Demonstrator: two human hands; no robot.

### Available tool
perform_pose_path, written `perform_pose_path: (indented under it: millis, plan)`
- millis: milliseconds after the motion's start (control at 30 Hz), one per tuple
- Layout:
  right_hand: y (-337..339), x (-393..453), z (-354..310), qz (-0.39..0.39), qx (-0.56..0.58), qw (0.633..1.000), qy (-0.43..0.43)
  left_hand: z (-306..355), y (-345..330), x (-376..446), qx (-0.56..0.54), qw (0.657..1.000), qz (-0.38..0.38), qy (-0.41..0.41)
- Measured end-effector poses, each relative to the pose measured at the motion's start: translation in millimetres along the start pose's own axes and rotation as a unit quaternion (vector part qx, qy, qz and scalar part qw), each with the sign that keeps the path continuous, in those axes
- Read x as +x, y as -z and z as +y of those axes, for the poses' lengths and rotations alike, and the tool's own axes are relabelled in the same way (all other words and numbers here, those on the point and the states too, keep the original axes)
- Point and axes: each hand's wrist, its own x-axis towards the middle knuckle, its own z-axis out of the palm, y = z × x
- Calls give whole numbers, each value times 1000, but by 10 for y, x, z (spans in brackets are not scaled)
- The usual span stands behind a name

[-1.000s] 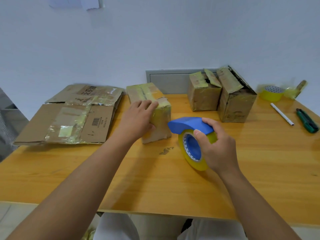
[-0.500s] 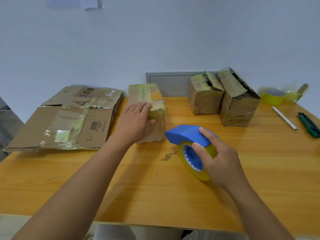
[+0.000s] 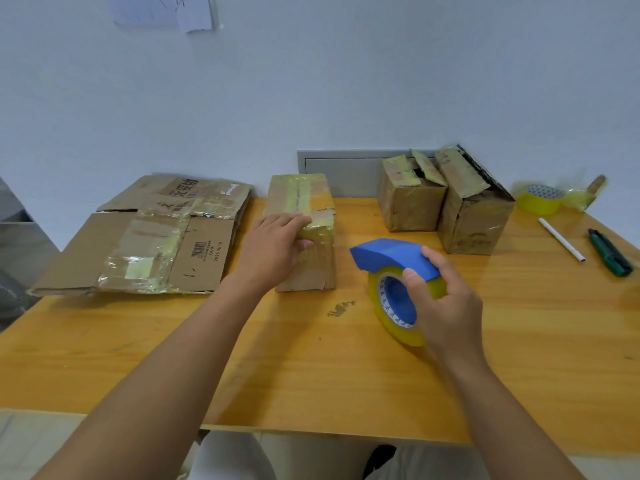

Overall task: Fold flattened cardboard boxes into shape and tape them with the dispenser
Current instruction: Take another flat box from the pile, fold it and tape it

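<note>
A wooden table (image 3: 311, 375) against a pale wall. At far left lies a stack of flattened cardboard (image 3: 156, 244) patched with tape. Just right of it stands a taped box (image 3: 304, 237); the left hand (image 3: 273, 247) rests on its near top edge, fingers curled over it. Right of the box, the right hand (image 3: 446, 310) grips a blue dispenser (image 3: 394, 261) holding yellow tape, standing on the table. Behind it stand two more boxes (image 3: 446, 206). At far right: a tape roll (image 3: 540, 199), a pen (image 3: 561, 239), a green knife (image 3: 611, 256).
</note>
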Motion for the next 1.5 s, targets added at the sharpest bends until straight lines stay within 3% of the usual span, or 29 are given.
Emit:
perform_pose_path:
  millis: [133,333,500,600,667,767,867,1067,1400,1500]
  plan:
    - [197,160,-211,46,71,996,29,44,140,-139,-11,999,-1,-34]
    - [317,487,-615,27,197,975,95,302,185,-299,31,993,7,-117]
    - [172,627,-802,-12,252,961,111,352,237,-290,27,995,-40,-93]
    - [113,655,-835,-34,264,957,113,350,394,-241,-96,990,-105,-21]
    - [106,667,-834,-51,279,953,107,356,535,-184,-261,957,-108,66]
    - [115,675,-839,-70,296,947,102,409,708,-26,-417,892,-27,173]
    - [127,672,-851,-82,310,943,93,515,853,133,-548,796,-21,257]
    - [154,649,-829,-106,326,935,91,638,861,194,-681,679,-108,252]
    - [233,699,-808,-138,320,932,100,452,972,97,-746,588,-167,265]
    - [226,708,-830,-153,314,930,111,417,1003,95,-728,599,-179,280]
